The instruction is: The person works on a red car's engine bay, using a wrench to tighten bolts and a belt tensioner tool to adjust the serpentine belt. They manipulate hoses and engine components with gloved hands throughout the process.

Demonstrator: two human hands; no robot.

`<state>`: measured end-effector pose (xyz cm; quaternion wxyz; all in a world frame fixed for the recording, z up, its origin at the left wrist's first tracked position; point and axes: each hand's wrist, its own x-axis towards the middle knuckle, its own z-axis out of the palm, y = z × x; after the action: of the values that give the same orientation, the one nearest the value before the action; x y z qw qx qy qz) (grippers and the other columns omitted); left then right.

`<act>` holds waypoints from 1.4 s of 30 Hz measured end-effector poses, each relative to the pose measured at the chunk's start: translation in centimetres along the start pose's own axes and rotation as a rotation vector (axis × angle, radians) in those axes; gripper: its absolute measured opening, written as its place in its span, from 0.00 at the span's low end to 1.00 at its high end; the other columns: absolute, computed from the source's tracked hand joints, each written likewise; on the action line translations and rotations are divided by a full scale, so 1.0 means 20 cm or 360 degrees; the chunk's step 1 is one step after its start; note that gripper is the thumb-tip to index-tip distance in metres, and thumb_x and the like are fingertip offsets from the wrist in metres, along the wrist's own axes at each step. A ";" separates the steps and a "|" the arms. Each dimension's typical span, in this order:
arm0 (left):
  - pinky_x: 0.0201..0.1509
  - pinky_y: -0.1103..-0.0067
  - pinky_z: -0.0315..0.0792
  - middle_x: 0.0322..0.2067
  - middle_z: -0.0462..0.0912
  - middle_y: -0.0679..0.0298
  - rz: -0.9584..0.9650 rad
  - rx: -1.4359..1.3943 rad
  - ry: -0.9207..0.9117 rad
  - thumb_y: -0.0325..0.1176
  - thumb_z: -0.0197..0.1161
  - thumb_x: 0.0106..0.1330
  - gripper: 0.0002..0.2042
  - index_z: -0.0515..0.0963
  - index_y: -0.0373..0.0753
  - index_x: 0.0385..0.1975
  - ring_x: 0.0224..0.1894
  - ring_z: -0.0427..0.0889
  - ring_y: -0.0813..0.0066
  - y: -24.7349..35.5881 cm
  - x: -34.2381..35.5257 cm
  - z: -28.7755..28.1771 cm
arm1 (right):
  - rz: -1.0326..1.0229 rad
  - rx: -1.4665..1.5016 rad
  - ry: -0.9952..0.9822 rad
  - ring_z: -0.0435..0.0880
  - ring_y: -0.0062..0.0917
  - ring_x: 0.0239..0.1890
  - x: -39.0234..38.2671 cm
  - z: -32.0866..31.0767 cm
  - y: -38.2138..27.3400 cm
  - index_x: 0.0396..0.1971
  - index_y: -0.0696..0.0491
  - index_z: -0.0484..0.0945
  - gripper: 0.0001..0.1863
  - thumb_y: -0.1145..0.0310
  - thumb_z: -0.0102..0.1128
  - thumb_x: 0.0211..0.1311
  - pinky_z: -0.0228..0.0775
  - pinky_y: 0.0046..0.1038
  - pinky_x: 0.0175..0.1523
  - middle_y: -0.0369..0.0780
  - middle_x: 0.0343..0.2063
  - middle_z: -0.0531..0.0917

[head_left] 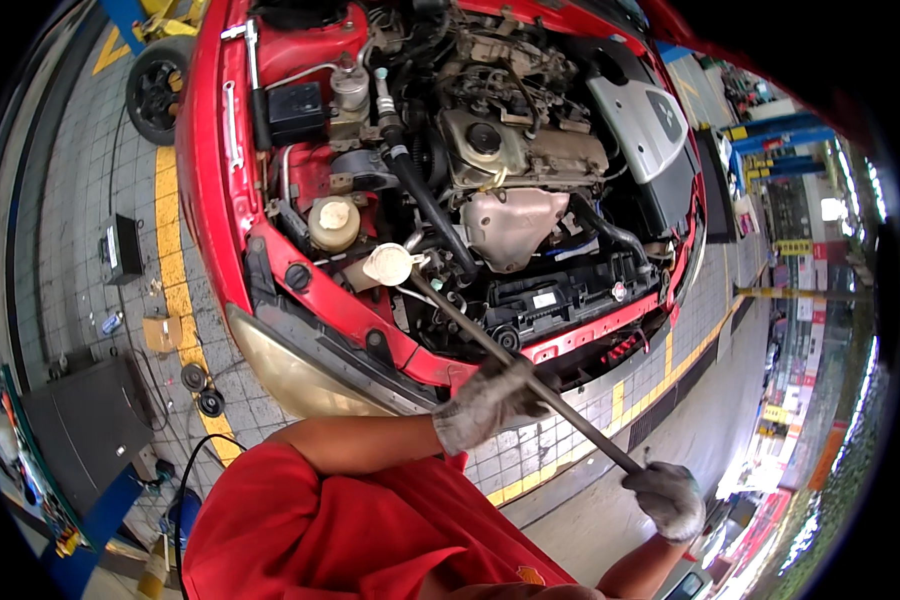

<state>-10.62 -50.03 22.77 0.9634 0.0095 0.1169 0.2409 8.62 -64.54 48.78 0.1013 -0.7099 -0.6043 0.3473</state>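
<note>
My left hand [485,402], in a dirty pale work glove, is closed round the middle of a long metal bar [592,432]. Gripping the bar's near end is my right hand [667,498], gloved too, off to the right in front of the car. From there the bar slants up and left over the red front panel into the engine bay. Its far end goes down beside a white-capped reservoir [388,265], and the tip is hidden among the parts. To the right of the bar lies the black radiator top [560,298].
A long-handled ratchet [257,85] and a combination wrench [232,125] rest on the red fender. The engine [525,150] fills the bay's middle. On the tiled floor to the left are a wheel [160,90], a black battery-like box [122,248] and a dark grey case [85,425].
</note>
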 end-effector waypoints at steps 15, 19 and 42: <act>0.61 0.72 0.79 0.57 0.81 0.63 -0.0336 -0.0029 -0.0717 0.51 0.60 0.76 0.20 0.77 0.43 0.55 0.59 0.81 0.70 -0.14 0.25 0.05 | 0.0254 0.0082 0.0436 0.63 0.15 0.12 -0.14 -0.32 0.14 0.25 0.60 0.79 0.13 0.64 0.60 0.60 0.48 0.22 0.18 0.33 0.14 0.69; 0.51 0.74 0.87 0.49 0.84 0.59 -0.0066 0.0124 -0.0741 0.44 0.65 0.74 0.18 0.76 0.38 0.54 0.50 0.86 0.71 -0.11 0.28 0.25 | -0.0066 -0.0219 0.0575 0.61 0.17 0.13 -0.29 -0.51 0.37 0.27 0.58 0.77 0.12 0.67 0.51 0.69 0.50 0.23 0.18 0.33 0.15 0.68; 0.43 0.66 0.87 0.39 0.87 0.54 0.0507 -0.0465 0.0138 0.44 0.61 0.76 0.14 0.76 0.39 0.48 0.41 0.90 0.60 0.43 0.71 -0.19 | 0.0334 0.0505 0.0504 0.58 0.09 0.11 0.89 0.00 -0.02 0.53 0.59 0.80 0.25 0.51 0.60 0.71 0.44 0.18 0.16 0.28 0.16 0.70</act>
<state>-3.33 -36.00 16.55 0.8984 -0.1221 0.1191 0.4047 8.85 -47.98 42.47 0.2684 -0.7896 -0.4416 0.3308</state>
